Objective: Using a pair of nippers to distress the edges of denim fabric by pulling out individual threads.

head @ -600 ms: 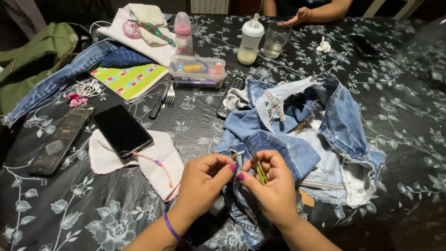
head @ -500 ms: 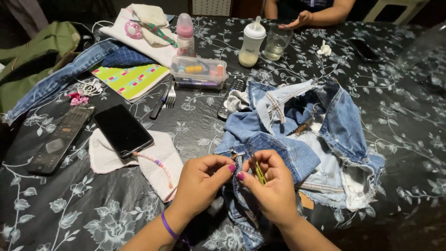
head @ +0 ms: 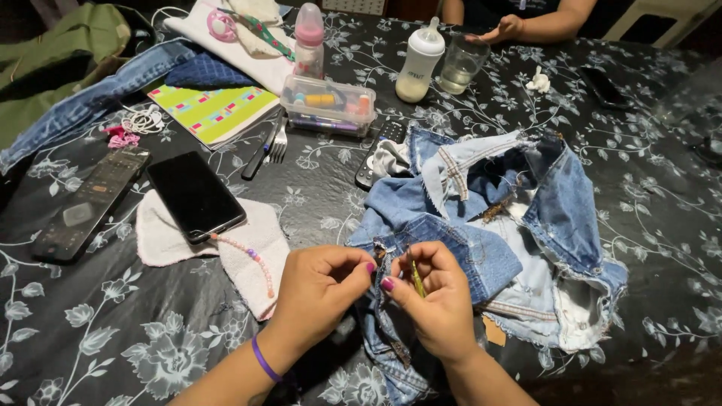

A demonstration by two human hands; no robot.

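Head view: both hands' fingers pinch frayed denim [head: 481, 248], right hand [head: 432, 301] holding a yellow tool [head: 415, 277]; clear box [head: 328, 105] holds small supplies.

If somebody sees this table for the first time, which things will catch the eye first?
First the two hands, left hand and right hand, which pinch the edge of cut-up jeans at the front; the right one also holds a thin yellow tool. Behind them stand a clear sewing box and two baby bottles.
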